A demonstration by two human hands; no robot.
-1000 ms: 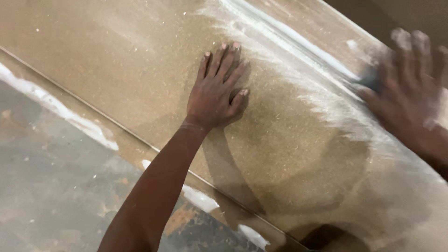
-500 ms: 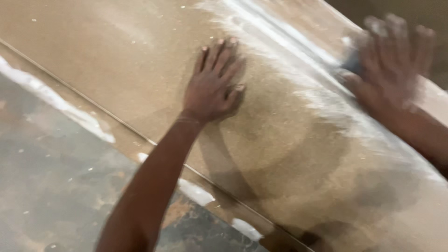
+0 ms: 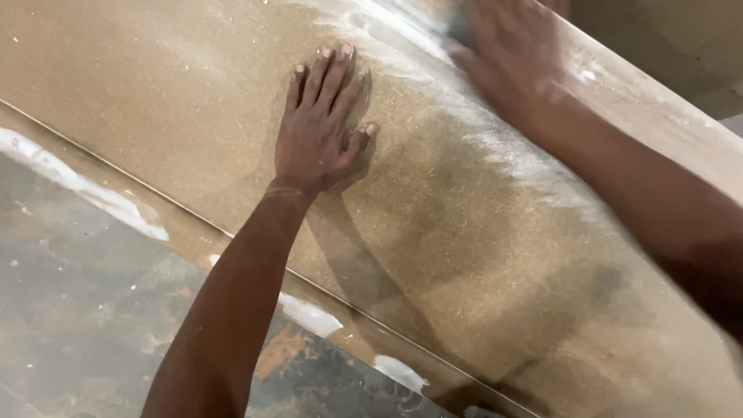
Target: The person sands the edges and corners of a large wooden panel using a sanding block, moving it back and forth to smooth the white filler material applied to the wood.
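Pressing: left hand (image 3: 317, 135) flat, grip spread | one brown board (image 3: 193, 93) | right hand (image 3: 511, 58) blurred, grip unclear

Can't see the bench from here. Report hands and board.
Left hand flat, fingers spread, on the brown dusty fibreboard panel. Right hand blurred, pressed on the panel's far edge; anything under it unclear. Nothing in the way.

Warm, dim light falls from above right; the left hand (image 3: 317, 128) is sharp and casts a soft shadow on the board (image 3: 464, 255), while the right hand (image 3: 511, 54) smears with motion blur.
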